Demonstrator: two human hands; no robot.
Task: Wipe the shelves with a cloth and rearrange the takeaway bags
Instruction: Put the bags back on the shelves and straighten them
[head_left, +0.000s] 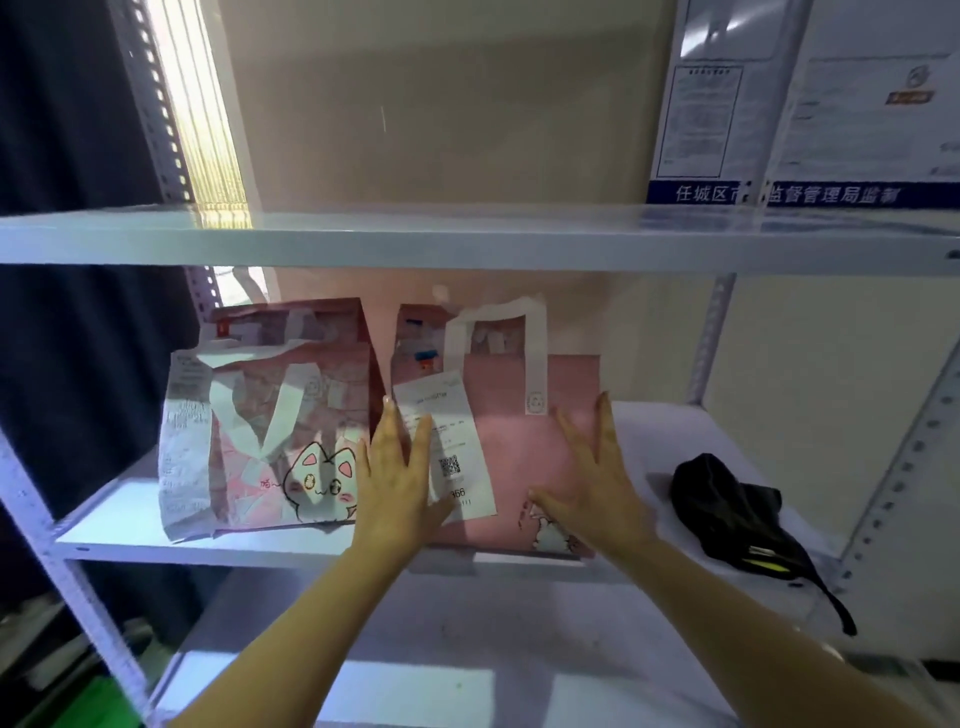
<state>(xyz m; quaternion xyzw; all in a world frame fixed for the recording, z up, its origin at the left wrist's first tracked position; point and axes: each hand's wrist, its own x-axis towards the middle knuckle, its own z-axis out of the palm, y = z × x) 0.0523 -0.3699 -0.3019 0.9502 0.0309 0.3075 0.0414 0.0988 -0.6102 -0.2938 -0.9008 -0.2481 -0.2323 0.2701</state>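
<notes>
While both hands, left hand (397, 488) and right hand (592, 483), press with fingers spread flat on the right pink bag (540, 457) standing on the middle shelf (119, 525), it probably could tip backward if pushed unevenly.

- Left hand (395, 483): bare, no glove, ring or watch to be seen; nails short, a pale nail showing on one fingertip, just left of the frame's centre.
- Left forearm (291, 629): bare, unsleeved from the wrist to the bottom edge of the frame, lower left of centre.
- Right hand (592, 483): bare, unadorned, right of centre.
- Right forearm (753, 629): bare, no sleeve or band, running to the lower right corner of the frame.
</notes>
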